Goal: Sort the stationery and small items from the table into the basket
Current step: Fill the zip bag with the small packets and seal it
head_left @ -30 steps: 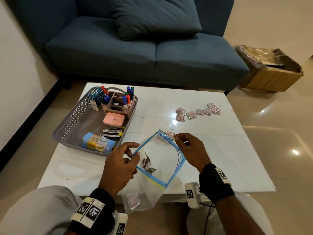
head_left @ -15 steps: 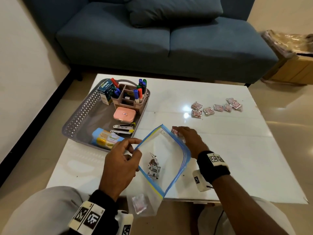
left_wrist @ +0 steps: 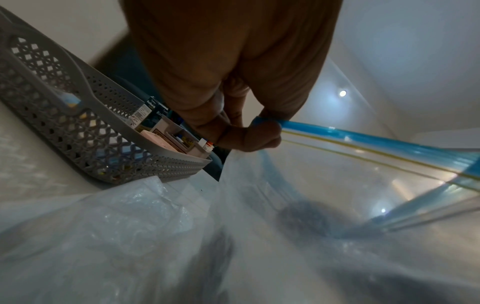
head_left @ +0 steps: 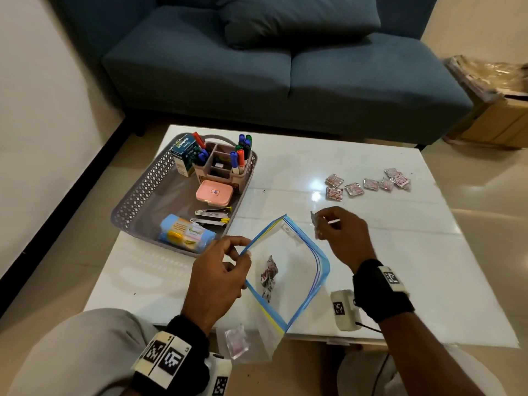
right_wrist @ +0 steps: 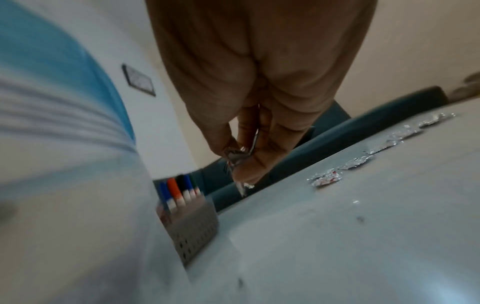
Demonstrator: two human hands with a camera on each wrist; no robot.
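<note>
left hand (head_left: 217, 277) pinching zip bag (head_left: 288, 270) rim, mouth open at bench's near edge | right hand (head_left: 343, 238) fingers pinching foil packet (head_left: 314, 221) just beside it | basket (head_left: 137, 207) at left edge

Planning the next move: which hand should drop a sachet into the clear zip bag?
Probably the right hand: it already pinches a foil sachet beside the clear blue-rimmed zip bag, whose mouth the left hand holds open.

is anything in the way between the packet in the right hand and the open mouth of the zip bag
Nothing visible. The right hand pinches a packet just beyond the zip bag rim, whose mouth the left hand holds open.
</note>
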